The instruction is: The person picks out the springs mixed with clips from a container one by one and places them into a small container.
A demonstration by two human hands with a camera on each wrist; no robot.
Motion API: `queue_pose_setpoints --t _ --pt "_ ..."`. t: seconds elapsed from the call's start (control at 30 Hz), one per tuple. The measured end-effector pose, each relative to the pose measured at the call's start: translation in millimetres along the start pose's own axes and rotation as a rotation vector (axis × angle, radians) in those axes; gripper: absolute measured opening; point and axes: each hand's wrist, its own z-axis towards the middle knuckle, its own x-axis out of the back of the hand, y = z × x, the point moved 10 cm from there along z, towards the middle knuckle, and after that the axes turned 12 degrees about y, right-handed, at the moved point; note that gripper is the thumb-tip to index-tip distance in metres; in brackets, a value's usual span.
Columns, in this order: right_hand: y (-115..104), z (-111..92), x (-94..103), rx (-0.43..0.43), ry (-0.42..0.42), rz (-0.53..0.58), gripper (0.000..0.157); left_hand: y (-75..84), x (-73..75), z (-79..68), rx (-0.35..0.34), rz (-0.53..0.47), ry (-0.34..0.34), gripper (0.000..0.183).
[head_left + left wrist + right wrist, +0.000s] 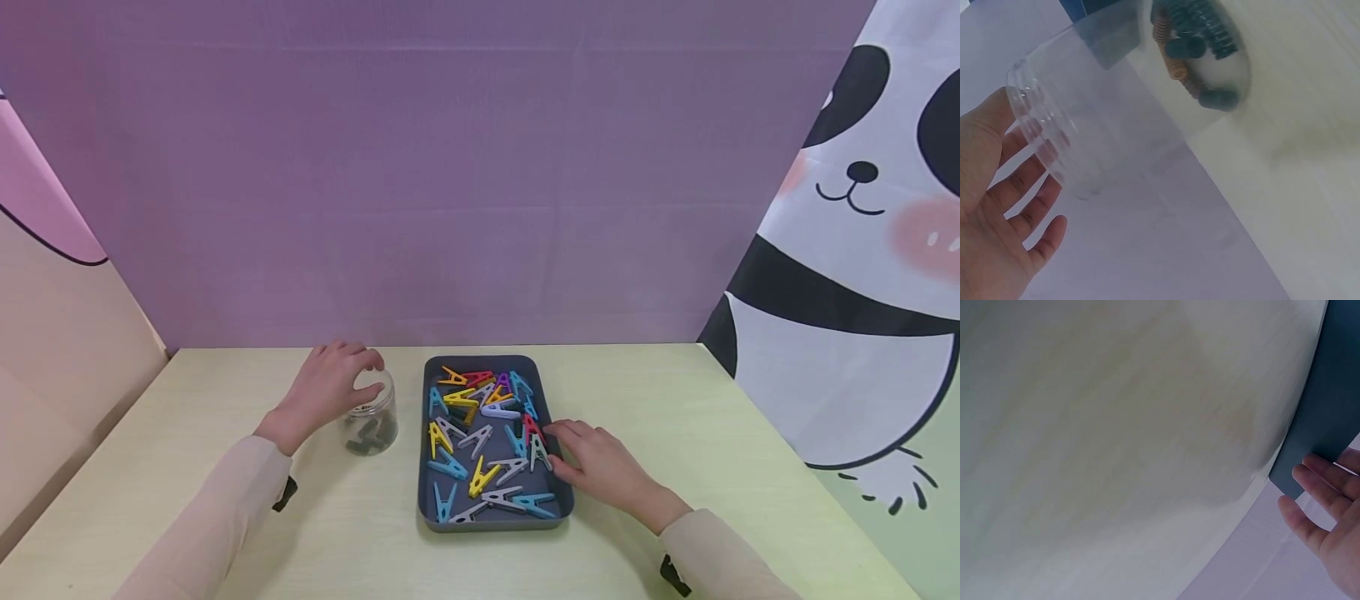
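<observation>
Where the jar (372,427) opens, the left hand (327,390) curls around it.

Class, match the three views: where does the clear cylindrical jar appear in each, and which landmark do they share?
Head: the clear cylindrical jar is left of centre, below mid-height, at the left hand.
Left wrist: the jar slants across the upper left.
Right wrist: not in it.
Shared landmark: the pale wood-grained tabletop.
</observation>
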Motion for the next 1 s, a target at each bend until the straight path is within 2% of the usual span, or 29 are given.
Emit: queue_pose_setpoints --t 0.2,0.4,1.0 --pt "0 1 0.6 -0.001 0.002 0.001 0.039 12.3 3.0 5.9 0.009 -0.015 -0.018 0.026" --pt "0 1 0.0 -0.013 -0.008 0.005 0.039 30.1 -1.0 9.8 -0.033 -0.004 -0.024 0.025" --pt "1 0 -1.3 -0.028 -0.015 0.014 0.039 76.0 -36.0 6.8 -0.158 -0.008 -0.129 0.029"
